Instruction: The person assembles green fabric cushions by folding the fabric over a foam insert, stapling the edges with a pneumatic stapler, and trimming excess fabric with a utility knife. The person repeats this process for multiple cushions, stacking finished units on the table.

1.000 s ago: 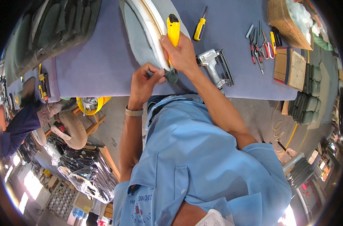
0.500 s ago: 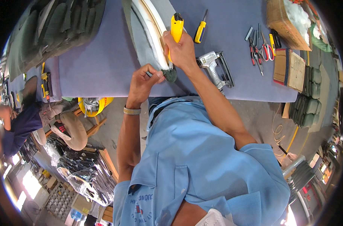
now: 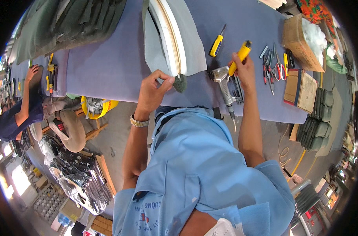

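Note:
My left hand [image 3: 152, 91] pinches at the near end of a long curved piece, beside a tuft of dark green fabric [image 3: 181, 83]. White padding [image 3: 179, 43] and a wooden strip run along this piece, with grey cloth [image 3: 193, 51] spread out on both sides. Off to the right, my right hand [image 3: 246, 74] is closed around a yellow utility knife [image 3: 240, 58], held tilted above the table. Directly under it lies a silver staple gun [image 3: 225, 87], partly covered by the hand and knife. A yellow screwdriver [image 3: 216, 45] rests between the cloth and the knife.
Pliers [image 3: 268, 72], red-handled scissors [image 3: 280, 70] and a second yellow cutter lie at the right. Beyond are cardboard boxes [image 3: 295, 43], one with white stuffing. Dark covers [image 3: 73, 23] pile up at the far left. A yellow bucket [image 3: 106, 108] and a co-worker [image 3: 22, 114] are left.
My right hand has moved away from the curved piece, carrying the utility knife right to above the staple gun. My left hand stays at the green fabric end. The co-worker's arm is now raised.

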The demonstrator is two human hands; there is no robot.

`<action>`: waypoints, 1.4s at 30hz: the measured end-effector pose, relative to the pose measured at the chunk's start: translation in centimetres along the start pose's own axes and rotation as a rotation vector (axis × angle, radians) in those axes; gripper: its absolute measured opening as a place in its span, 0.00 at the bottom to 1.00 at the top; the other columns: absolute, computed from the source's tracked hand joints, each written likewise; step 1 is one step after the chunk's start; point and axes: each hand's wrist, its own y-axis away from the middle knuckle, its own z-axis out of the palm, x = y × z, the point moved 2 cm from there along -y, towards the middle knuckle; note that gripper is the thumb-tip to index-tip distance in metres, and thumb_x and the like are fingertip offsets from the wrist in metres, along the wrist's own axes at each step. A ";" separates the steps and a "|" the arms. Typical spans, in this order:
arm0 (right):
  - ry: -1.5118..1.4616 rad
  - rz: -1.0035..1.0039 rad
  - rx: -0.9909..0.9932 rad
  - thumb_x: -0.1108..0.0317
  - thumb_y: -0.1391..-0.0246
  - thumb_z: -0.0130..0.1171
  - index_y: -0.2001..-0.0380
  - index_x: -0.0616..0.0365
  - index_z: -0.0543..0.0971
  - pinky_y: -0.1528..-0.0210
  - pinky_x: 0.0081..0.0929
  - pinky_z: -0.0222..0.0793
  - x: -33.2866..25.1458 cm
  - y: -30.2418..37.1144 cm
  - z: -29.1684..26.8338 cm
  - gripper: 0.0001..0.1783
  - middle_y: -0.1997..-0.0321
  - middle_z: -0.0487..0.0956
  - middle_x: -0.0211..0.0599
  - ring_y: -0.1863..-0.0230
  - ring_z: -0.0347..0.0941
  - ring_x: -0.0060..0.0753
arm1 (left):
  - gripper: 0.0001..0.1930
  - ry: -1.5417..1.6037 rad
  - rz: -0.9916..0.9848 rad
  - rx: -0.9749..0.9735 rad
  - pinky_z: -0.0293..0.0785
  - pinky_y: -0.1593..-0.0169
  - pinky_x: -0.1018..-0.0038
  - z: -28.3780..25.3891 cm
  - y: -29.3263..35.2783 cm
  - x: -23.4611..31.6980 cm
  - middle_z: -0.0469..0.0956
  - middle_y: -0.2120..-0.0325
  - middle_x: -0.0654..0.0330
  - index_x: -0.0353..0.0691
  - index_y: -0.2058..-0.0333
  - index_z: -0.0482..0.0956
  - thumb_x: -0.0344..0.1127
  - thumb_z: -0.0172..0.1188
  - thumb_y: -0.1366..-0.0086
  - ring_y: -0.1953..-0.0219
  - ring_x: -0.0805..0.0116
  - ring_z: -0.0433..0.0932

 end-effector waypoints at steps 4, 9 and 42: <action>-0.288 -0.017 -0.045 0.58 0.31 0.59 0.49 0.59 0.76 0.71 0.18 0.71 -0.4 2.6 -0.2 0.16 0.54 0.85 0.44 0.73 0.75 0.19 | 0.05 -0.380 0.048 0.083 0.78 0.64 0.76 0.0 1.4 3.2 0.83 0.62 0.57 0.41 0.62 0.85 0.31 0.71 0.36 0.65 0.74 0.81; -0.248 -0.259 -0.208 0.66 0.34 0.61 0.44 0.61 0.79 0.62 0.21 0.77 -2.4 6.2 0.5 0.18 0.41 0.80 0.40 0.64 0.78 0.22 | 0.07 -0.770 0.643 0.353 0.78 0.55 0.65 0.6 1.6 4.7 0.79 0.47 0.53 0.41 0.66 0.86 0.29 0.72 0.44 0.54 0.55 0.79; -0.127 0.017 -0.482 0.79 0.40 0.59 0.31 0.56 0.66 0.47 0.23 0.74 -1.5 12.3 -0.5 0.34 0.43 0.80 0.43 0.48 0.78 0.26 | 0.05 -1.122 0.785 -0.456 0.80 0.60 0.64 1.9 -4.4 8.3 0.83 0.69 0.60 0.43 0.67 0.82 0.35 0.62 0.39 0.58 0.60 0.83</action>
